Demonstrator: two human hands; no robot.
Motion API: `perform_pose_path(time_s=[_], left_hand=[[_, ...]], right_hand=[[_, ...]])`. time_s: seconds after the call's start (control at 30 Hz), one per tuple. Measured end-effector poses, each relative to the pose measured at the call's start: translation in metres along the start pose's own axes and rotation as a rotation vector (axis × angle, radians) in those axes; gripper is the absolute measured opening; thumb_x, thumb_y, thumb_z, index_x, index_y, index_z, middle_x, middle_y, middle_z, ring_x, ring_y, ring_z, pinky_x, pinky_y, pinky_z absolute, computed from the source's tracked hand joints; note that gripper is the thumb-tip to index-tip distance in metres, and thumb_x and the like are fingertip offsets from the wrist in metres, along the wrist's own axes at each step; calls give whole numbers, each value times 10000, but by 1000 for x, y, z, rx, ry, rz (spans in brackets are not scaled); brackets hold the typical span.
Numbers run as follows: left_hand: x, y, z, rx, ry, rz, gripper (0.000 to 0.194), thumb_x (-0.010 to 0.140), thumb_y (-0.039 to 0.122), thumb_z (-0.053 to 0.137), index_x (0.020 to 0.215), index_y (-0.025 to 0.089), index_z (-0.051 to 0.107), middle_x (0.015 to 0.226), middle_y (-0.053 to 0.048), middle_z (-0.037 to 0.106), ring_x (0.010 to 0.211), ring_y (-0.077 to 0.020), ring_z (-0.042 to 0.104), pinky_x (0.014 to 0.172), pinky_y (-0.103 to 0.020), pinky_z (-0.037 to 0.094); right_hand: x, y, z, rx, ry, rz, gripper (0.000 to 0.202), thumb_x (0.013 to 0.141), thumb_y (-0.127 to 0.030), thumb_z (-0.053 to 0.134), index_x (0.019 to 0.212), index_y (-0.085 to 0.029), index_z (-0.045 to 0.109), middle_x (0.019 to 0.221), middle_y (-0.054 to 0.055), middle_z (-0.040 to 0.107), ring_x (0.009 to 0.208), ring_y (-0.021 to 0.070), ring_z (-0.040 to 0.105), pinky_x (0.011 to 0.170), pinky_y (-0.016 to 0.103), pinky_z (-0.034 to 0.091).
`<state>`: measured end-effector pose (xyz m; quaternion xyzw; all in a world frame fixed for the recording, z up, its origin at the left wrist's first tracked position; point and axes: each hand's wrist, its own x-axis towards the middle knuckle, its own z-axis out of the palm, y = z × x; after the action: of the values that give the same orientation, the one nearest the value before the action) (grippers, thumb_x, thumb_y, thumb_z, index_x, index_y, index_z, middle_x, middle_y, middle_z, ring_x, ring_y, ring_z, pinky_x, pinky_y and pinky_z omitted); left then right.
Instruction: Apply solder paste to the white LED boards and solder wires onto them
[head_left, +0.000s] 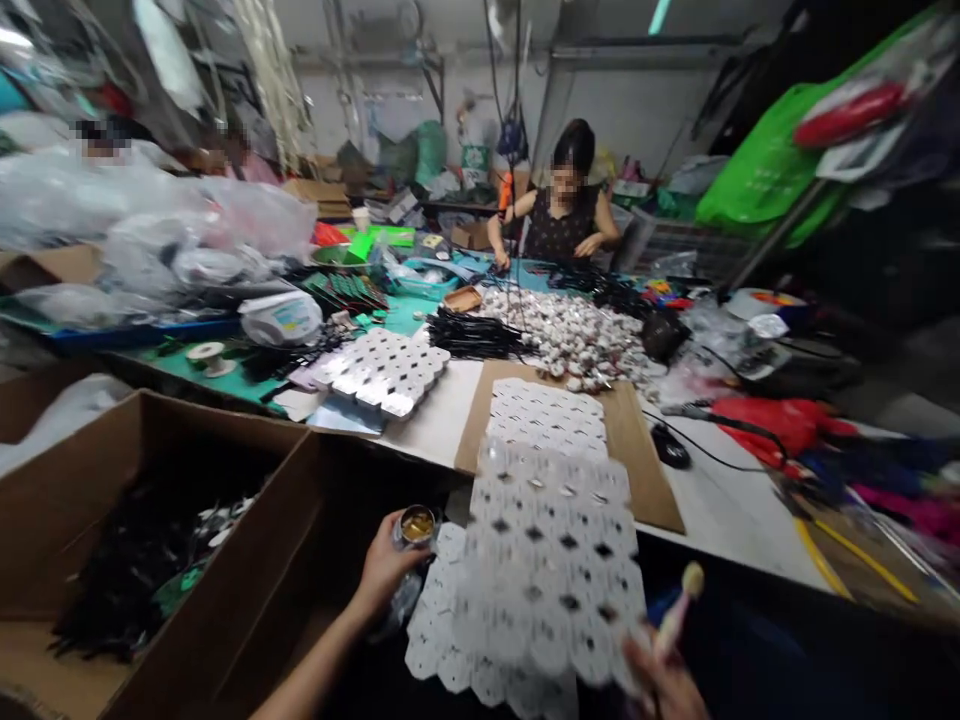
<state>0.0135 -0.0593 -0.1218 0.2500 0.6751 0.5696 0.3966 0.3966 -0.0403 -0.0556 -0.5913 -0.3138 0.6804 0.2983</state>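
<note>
My left hand [384,568] is closed around a small round tin [416,524] with amber-coloured contents, its open top facing up. My right hand [664,675] grips a pale-handled brush [679,612], bristle end upward. The fingers of that hand also meet the lower right corner of a white perforated panel [536,520], which is smeared by motion; whether they pinch it I cannot tell. Under it and to the left lies a similar panel [435,600], partly covered. Another white panel [547,408] rests on a cardboard sheet [645,470] on the table.
A stack of panels [386,370] stands left of the cardboard. Behind are black wires [476,333] and a heap of small white parts [577,330]. A cardboard box [217,560] with black wires is at left. Across the table a person [562,215] works with both hands.
</note>
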Motion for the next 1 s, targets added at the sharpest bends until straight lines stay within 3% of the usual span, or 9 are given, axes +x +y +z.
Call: perform_pose_path(time_s=[0.03, 0.2, 0.3, 0.43, 0.53, 0.63, 0.73, 0.8, 1.0], left_hand=[[1, 0, -1, 11, -5, -4, 714, 450, 254, 896, 1101, 171, 614, 1038, -77, 732, 973, -259, 697, 892, -348, 534], [3, -4, -2, 62, -36, 11, 705, 519, 257, 887, 1157, 176, 598, 1090, -88, 720, 1003, -249, 692, 932, -367, 526], [1, -3, -3, 50, -30, 21, 679, 547, 253, 873, 1164, 178, 598, 1088, -89, 719, 1007, -252, 692, 935, -383, 531], [-1, 3, -5, 81, 25, 7, 681, 523, 255, 880, 1144, 171, 611, 1079, -92, 718, 1021, -256, 686, 950, -399, 526], [1, 10, -6, 104, 26, 7, 684, 498, 244, 884, 1124, 169, 620, 1079, -90, 716, 1024, -255, 680, 961, -409, 518], [3, 19, -9, 160, -3, 36, 676, 511, 241, 867, 1137, 170, 622, 1081, -83, 712, 1015, -253, 675, 955, -408, 516], [4, 27, -13, 269, -47, 91, 686, 552, 256, 837, 1194, 187, 605, 1120, -67, 702, 1022, -245, 669, 952, -395, 514], [3, 30, -16, 350, -94, 133, 682, 584, 260, 813, 1226, 206, 590, 1138, -51, 699, 1017, -235, 670, 939, -379, 518], [-1, 36, -15, 443, -226, 199, 640, 642, 245, 753, 1253, 222, 564, 1139, -27, 708, 1007, -214, 680, 895, -325, 534]], right_hand=[[10, -12, 3, 40, 67, -42, 709, 575, -613, 865, 1164, -274, 664, 882, 29, 697, 624, 182, 645, 379, 236, 435], [72, -117, 28, 9, 74, -347, 642, 582, -520, 834, 1060, -112, 705, 514, -77, 452, 358, 28, 250, 303, 177, 194], [99, -165, 41, -159, 107, -387, 583, 589, -538, 808, 953, -93, 710, 516, -79, 422, 387, 30, 228, 345, 197, 205], [114, -185, 34, -315, 236, -361, 496, 611, -521, 829, 861, -115, 692, 547, -40, 485, 440, 76, 354, 428, 230, 299], [101, -181, 23, -531, 425, -436, 531, 655, -547, 816, 954, -124, 700, 738, 60, 618, 654, 189, 549, 587, 293, 425], [70, -155, 32, -1026, 558, -748, 597, 855, -619, 614, 1190, -128, 672, 956, 143, 656, 853, 271, 604, 725, 353, 458], [37, -108, 69, -1215, 189, -844, 491, 1047, -487, 311, 1246, -217, 669, 984, 93, 679, 818, 201, 634, 698, 289, 452], [24, -76, 101, -1274, -29, -840, 439, 1058, -448, 332, 1210, -244, 691, 897, 46, 688, 721, 150, 631, 612, 241, 420], [32, -39, 158, -1460, -132, -918, 361, 1061, -363, 376, 1152, -242, 704, 877, 50, 684, 770, 162, 619, 592, 255, 347]])
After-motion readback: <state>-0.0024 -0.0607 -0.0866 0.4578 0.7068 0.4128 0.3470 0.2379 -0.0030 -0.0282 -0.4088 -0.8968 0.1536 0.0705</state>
